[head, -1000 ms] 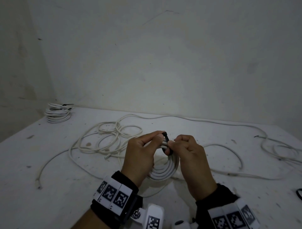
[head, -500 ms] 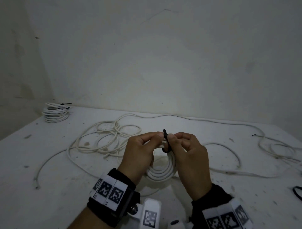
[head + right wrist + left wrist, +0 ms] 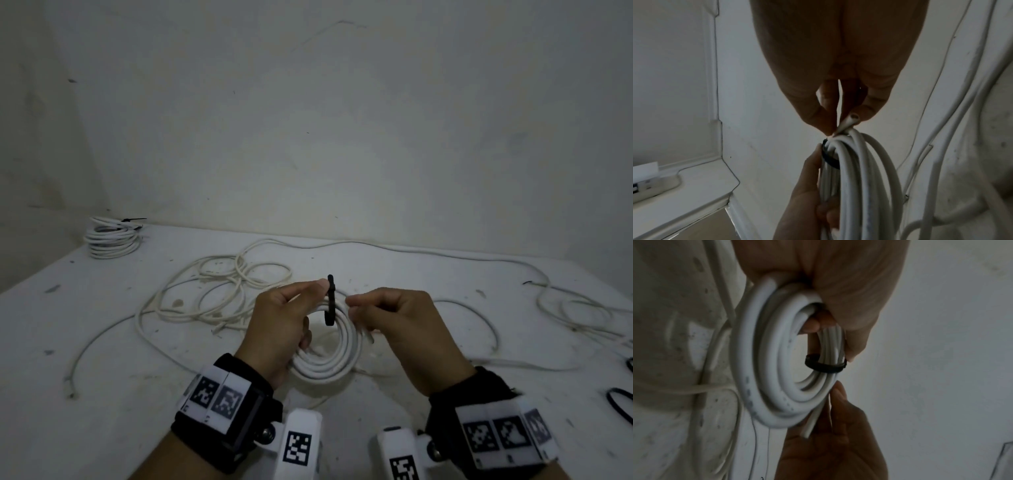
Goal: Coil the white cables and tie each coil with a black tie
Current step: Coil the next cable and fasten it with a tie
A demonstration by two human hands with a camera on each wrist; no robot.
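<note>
Above the stained white counter (image 3: 102,342) my left hand (image 3: 277,329) grips the round white cable coil (image 3: 329,359), fingers pinching its thin black plastic tie (image 3: 330,301); my right hand (image 3: 404,325) fingers pinch the loose cable end (image 3: 849,121). I judge cinching comes next.

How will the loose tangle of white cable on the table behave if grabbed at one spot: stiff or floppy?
Probably floppy: the loose cable lies in slack, uneven loops on the table. Loops overlap, so lifting one spot likely drags neighbours along. Some springiness seems likely, since the coil in the left hand needs a black tie.

White cable coil (image 3: 325,363) upright above table centre, black tie (image 3: 330,301) looped round its 12 o'clock; tied coil (image 3: 111,238) at 10 o'clock, loose cables (image 3: 219,291) behind.
</note>
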